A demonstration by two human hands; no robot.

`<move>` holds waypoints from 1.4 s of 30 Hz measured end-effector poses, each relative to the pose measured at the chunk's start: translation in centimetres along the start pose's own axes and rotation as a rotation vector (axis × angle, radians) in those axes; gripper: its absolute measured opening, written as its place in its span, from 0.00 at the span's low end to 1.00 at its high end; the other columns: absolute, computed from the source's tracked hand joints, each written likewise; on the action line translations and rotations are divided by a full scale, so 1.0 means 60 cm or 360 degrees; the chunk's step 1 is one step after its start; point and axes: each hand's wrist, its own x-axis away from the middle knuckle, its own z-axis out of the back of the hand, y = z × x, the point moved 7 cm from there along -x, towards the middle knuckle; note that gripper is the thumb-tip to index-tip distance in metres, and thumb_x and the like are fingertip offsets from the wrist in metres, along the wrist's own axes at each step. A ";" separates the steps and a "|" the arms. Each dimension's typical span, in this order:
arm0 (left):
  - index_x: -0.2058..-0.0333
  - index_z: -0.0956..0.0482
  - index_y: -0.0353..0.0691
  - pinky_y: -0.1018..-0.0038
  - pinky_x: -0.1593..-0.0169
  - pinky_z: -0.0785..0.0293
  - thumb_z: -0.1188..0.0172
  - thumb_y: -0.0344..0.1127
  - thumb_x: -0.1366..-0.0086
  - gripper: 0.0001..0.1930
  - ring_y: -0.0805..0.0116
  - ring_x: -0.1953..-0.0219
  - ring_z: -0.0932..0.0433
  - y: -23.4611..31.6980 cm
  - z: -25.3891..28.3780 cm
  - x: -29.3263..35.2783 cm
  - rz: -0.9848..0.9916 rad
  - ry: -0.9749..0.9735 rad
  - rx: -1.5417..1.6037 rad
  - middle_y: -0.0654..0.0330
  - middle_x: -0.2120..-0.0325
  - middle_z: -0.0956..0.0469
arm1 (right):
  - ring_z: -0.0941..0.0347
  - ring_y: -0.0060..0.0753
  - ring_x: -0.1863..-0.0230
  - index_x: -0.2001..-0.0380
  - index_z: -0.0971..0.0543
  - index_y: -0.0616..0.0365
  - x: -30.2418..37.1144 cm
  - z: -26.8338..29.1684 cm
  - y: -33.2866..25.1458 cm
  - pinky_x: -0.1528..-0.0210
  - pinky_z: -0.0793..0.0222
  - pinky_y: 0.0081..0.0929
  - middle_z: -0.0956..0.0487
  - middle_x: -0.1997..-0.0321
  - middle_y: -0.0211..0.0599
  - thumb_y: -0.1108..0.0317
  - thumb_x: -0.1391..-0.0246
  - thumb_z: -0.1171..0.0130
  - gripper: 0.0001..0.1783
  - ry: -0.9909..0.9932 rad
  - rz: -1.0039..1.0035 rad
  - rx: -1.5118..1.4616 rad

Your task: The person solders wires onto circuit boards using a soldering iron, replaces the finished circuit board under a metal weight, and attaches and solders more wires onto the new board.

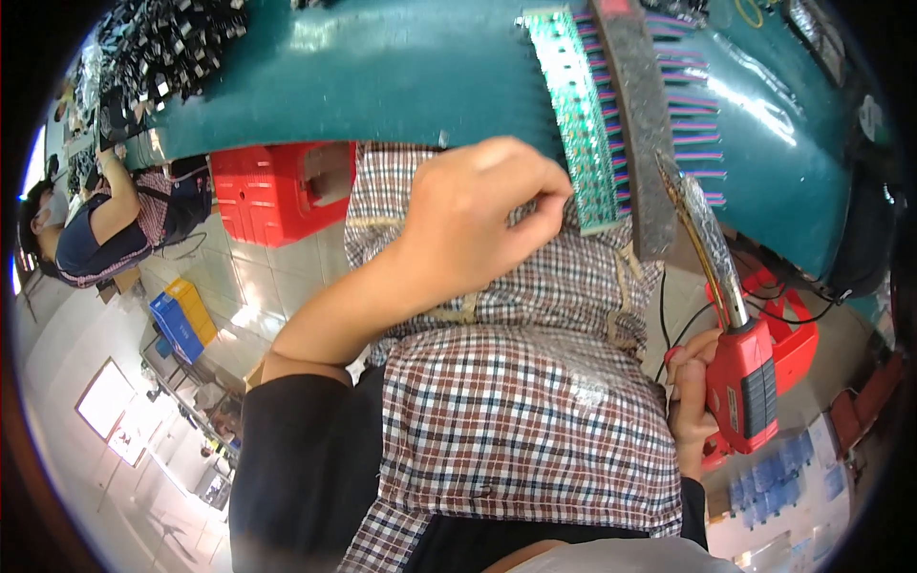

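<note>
On the teal table edge lies a long green circuit board panel (576, 134). Rows of thin multicoloured wires (695, 107) run to the right from it. A dark, worn flat bar (638, 115) rests across those wires. My left hand (492, 212) is curled at the panel's left edge, thumb and forefinger pinched together. Whatever lies between those fingertips is too small to tell. In my right hand (695, 382) is a red and black soldering gun (745, 390). Its tapering metal tip points up and left, close to the bar's lower part.
The teal table (382, 81) carries a heap of black cable parts (177, 43) at far left. A red plastic stool (263, 191) stands below its edge. At the left, a person (115, 215) sits at the same table. Black cords (802, 315) hang at the right.
</note>
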 end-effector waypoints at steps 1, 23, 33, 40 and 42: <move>0.68 0.15 0.36 0.78 0.66 0.18 0.30 0.20 0.46 0.07 0.71 0.70 0.15 0.004 0.007 -0.002 0.0022 -0.0025 -0.0004 0.58 0.71 0.16 | 0.40 0.19 0.79 0.65 0.34 0.59 -0.001 0.003 0.002 0.73 0.38 0.21 0.30 0.67 0.38 0.71 0.35 0.47 0.07 -0.0016 0.0043 0.0101; 0.77 0.15 0.34 0.51 0.60 0.19 0.38 0.33 0.47 0.08 0.43 0.68 0.15 -0.082 -0.025 -0.415 -0.0332 0.0199 -0.1181 0.42 0.74 0.17 | 0.41 0.18 0.81 0.63 0.34 0.60 -0.012 0.011 -0.004 0.77 0.39 0.20 0.30 0.68 0.39 0.73 0.36 0.46 0.07 0.0103 0.0181 0.0157; 0.72 0.14 0.34 0.64 0.65 0.21 0.31 0.42 0.45 0.14 0.56 0.74 0.16 -0.062 0.058 -0.346 0.0008 0.0193 -0.0432 0.49 0.78 0.17 | 0.43 0.17 0.81 0.66 0.33 0.61 -0.018 0.007 -0.009 0.76 0.40 0.19 0.30 0.68 0.37 0.71 0.37 0.47 0.07 0.0252 0.0140 -0.0009; 0.66 0.15 0.29 0.82 0.68 0.24 0.33 0.27 0.36 0.05 0.80 0.73 0.20 -0.056 0.081 -0.194 0.0459 0.0359 0.0042 0.63 0.75 0.16 | 0.43 0.17 0.81 0.68 0.33 0.61 -0.011 0.003 0.001 0.75 0.40 0.19 0.33 0.68 0.36 0.72 0.36 0.49 0.06 0.0175 0.0001 0.0026; 0.67 0.14 0.33 0.75 0.67 0.21 0.33 0.28 0.36 0.04 0.71 0.73 0.17 -0.003 0.081 -0.166 0.0237 0.0053 0.0272 0.58 0.74 0.15 | 0.42 0.18 0.80 0.68 0.33 0.60 -0.009 0.000 -0.002 0.75 0.40 0.19 0.33 0.68 0.36 0.72 0.36 0.49 0.06 0.0131 0.0001 0.0044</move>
